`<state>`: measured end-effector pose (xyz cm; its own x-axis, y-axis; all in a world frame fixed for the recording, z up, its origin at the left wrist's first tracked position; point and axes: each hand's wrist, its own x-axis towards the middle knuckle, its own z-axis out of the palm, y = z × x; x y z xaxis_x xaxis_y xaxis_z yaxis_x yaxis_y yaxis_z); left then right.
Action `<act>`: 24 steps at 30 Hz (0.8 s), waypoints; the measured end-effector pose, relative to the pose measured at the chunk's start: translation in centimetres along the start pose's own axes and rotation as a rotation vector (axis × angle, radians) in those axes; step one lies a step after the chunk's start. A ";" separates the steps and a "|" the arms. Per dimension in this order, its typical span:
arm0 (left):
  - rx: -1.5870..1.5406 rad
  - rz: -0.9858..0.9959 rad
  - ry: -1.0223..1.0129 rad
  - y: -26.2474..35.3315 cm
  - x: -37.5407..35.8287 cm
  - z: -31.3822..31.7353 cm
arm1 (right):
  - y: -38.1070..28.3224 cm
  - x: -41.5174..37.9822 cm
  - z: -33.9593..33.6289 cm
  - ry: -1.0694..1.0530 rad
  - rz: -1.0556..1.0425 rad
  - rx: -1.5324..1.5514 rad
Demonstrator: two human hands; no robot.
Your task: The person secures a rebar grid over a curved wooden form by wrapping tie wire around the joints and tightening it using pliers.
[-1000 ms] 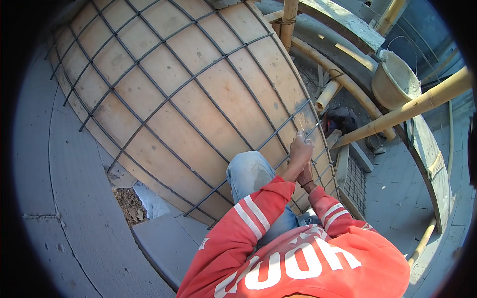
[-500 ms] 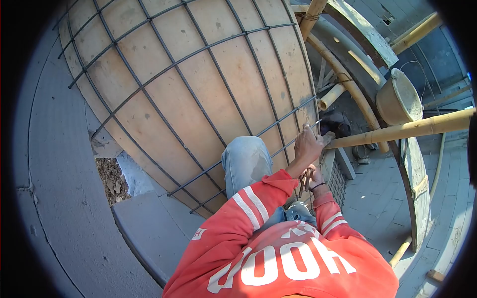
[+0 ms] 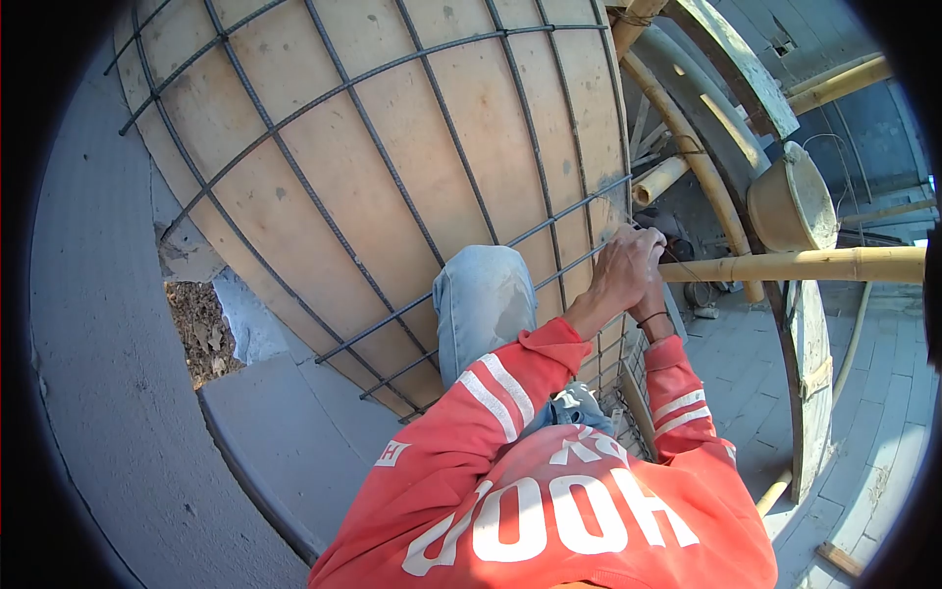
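My left hand (image 3: 618, 267) is closed at the right edge of the curved panel, by the end of a steel bar. My right hand (image 3: 652, 293), with a dark band at its wrist, is just beside it, partly hidden behind it. Their fingertips come together; what they hold is too small or hidden to name. Dark ribbed bars (image 3: 432, 147) cross in a grid over the tan curved panel (image 3: 324, 216). My bent knee (image 3: 483, 294) rests against the lower part of the panel.
A bamboo pole (image 3: 814, 265) runs rightward from beside my hands. Above it sits a dirty bucket (image 3: 793, 201) by a curved timber (image 3: 811, 363). Grey concrete (image 3: 118, 373) lies at left, with a debris-filled gap (image 3: 201, 334). More mesh is below my hands.
My right hand has risen from below to join my left hand, and the rust-coloured pieces seen at it are no longer visible. The view has shifted slightly.
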<state>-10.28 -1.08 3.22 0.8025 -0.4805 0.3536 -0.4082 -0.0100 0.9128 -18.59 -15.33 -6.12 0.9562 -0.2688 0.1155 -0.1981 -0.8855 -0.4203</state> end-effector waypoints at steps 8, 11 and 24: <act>0.001 0.084 -0.010 -1.7 -0.4 1.3 | 1.1 3.2 0.0 -0.031 -0.096 0.047; 0.024 0.076 -0.043 -1.7 -0.6 1.4 | 1.3 3.7 -0.1 -0.063 -0.089 0.053; 0.000 0.119 0.037 -0.9 -0.2 1.1 | 1.2 4.8 -0.7 -0.165 -0.070 0.061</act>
<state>-10.57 -1.93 2.11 0.7638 -0.4457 0.4668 -0.5015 0.0454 0.8640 -14.34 -17.91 -5.42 0.9906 -0.1370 -0.0001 -0.1209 -0.8738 -0.4710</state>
